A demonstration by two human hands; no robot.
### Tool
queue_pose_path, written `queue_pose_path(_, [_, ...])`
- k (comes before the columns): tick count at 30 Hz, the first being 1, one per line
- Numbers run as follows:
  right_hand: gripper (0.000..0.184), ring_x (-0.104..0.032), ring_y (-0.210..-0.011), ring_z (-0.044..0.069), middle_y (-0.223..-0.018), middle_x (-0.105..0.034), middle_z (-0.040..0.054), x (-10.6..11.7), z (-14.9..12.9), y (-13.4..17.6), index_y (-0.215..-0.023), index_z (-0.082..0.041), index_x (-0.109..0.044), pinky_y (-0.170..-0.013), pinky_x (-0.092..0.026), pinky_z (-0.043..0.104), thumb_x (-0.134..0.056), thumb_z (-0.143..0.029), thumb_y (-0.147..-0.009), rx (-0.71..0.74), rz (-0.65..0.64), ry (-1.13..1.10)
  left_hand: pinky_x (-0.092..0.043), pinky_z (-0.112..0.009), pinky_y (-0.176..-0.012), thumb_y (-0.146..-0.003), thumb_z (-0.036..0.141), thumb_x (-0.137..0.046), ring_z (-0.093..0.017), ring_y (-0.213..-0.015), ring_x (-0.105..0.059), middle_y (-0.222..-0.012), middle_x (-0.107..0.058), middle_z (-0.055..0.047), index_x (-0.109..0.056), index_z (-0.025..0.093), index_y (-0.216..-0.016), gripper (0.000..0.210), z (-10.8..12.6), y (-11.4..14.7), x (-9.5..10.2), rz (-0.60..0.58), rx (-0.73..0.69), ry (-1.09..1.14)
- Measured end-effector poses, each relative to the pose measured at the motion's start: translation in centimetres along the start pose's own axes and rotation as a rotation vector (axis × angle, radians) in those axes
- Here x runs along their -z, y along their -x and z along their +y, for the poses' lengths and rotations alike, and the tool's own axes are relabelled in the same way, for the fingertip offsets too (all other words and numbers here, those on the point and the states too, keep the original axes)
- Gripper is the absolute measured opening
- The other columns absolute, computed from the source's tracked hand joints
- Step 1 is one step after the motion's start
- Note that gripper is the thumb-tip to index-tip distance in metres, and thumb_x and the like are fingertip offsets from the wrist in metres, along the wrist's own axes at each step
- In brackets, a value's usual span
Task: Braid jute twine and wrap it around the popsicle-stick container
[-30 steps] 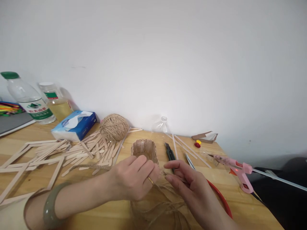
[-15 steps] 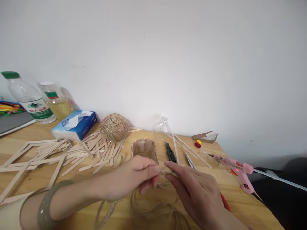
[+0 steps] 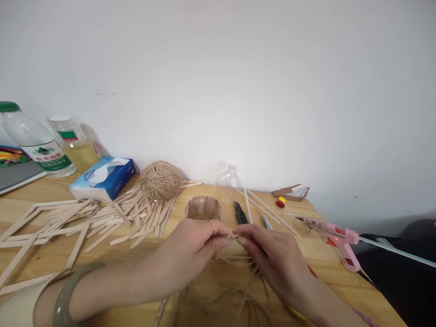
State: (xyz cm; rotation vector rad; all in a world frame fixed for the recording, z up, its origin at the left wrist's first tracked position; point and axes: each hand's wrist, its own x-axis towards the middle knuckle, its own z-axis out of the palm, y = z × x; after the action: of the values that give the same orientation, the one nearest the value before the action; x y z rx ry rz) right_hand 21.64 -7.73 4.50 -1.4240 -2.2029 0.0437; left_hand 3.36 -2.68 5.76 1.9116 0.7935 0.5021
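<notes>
Fingertips almost meeting, my left hand (image 3: 200, 243) and my right hand (image 3: 272, 254) both pinch a piece of jute twine (image 3: 232, 236) between them. Part of the twine hides inside the fingers. Loose strands (image 3: 238, 297) trail onto the table below my hands, and a braided length (image 3: 165, 309) hangs under my left forearm. Just behind my left hand stands a small basket (image 3: 203, 208) with a scalloped rim, its lower part covered by that hand. A black utility knife (image 3: 240, 213) lies beyond my right fingers.
Wooden craft sticks (image 3: 136, 213) spread over the left, by a ball of twine (image 3: 161, 180), a tissue pack (image 3: 104, 178) and bottles (image 3: 47, 156). A pink glue gun (image 3: 340, 238) with its light on lies right. Scissors (image 3: 267, 222) and a cut bottle top (image 3: 229, 176) sit behind.
My hands have come closer together, and my left fingers now pinch the twine tip to tip with my right. The braided length under my left arm has shifted.
</notes>
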Motion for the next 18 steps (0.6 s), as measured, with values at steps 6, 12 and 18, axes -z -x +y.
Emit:
queue_pose_path(6, [0.058, -0.049, -0.048, 0.013, -0.063, -0.057, 0.0007, 0.3, 0.5, 0.5, -0.138, -0.009, -0.014, -0.045, -0.035, 0.023, -0.018, -0.043, -0.091, 0.006, -0.123, -0.094, -0.033, -0.018, -0.044, -0.081, 0.036, -0.043, -0.006, -0.044, -0.041, -0.051, -0.046, 0.005, -0.048, 0.015, -0.069, 0.025, -0.6, -0.4, 0.0, -0.130, 0.188, 0.297])
queue_pose_path(12, [0.045, -0.055, -0.072, 0.014, -0.082, -0.057, 0.0045, 1.0, 0.7, 0.5, -0.130, -0.019, -0.032, -0.062, -0.045, 0.027, -0.020, -0.040, -0.092, -0.007, 0.072, -0.220, -0.029, -0.016, -0.038, -0.078, 0.038, -0.046, -0.005, -0.037, -0.037, -0.044, -0.046, 0.005, -0.048, 0.014, -0.070, 0.025, -1.2, -0.9, 0.1, -0.118, 0.242, 0.433])
queue_pose_path(18, [0.034, -0.057, -0.076, 0.015, -0.084, -0.062, 0.0054, 0.1, 0.0, -0.2, -0.114, -0.017, -0.045, -0.065, -0.047, 0.027, -0.054, -0.023, -0.082, 0.154, 0.166, 0.058, -0.028, -0.017, -0.036, -0.077, 0.040, -0.047, -0.005, -0.033, -0.037, -0.041, -0.047, 0.004, -0.047, 0.014, -0.069, 0.026, -1.4, -1.1, 0.1, -0.172, 0.250, 0.520])
